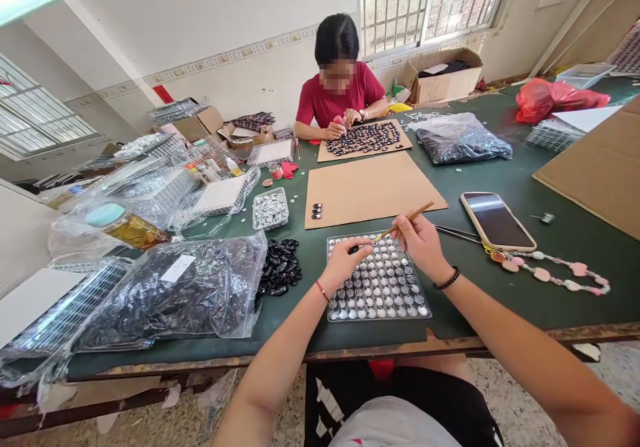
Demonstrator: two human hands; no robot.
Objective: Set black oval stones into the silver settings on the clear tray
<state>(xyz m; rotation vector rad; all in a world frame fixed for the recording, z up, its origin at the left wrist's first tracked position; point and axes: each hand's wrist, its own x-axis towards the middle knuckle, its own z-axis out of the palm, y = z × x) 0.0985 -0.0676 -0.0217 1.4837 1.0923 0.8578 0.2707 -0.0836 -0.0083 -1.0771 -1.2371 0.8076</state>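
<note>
My left hand (345, 264) is closed in a pinch on a small black oval piece (354, 250), partly hidden by the fingers. A thin wooden-handled brush (416, 212) is gripped in my right hand (423, 242), its pale tip slanting down toward the left fingertips. Both hands hover over a clear plastic tray (329, 318) filled with rows of round whitish pieces (381, 294). Beyond them lies a cardboard sheet (370, 184), where several black pieces with light centres (317, 210) stand near its left edge. A heap of glossy black pieces (280, 267) is left of the tray.
A tub of white pieces (271, 208) and a large bag of black pieces (200, 294) are on the left. Tweezers (459, 234) and a phone (497, 220) with a beaded strap (543, 274) lie right. Opposite, a co-worker in red (345, 97) works over another cardboard (327, 156).
</note>
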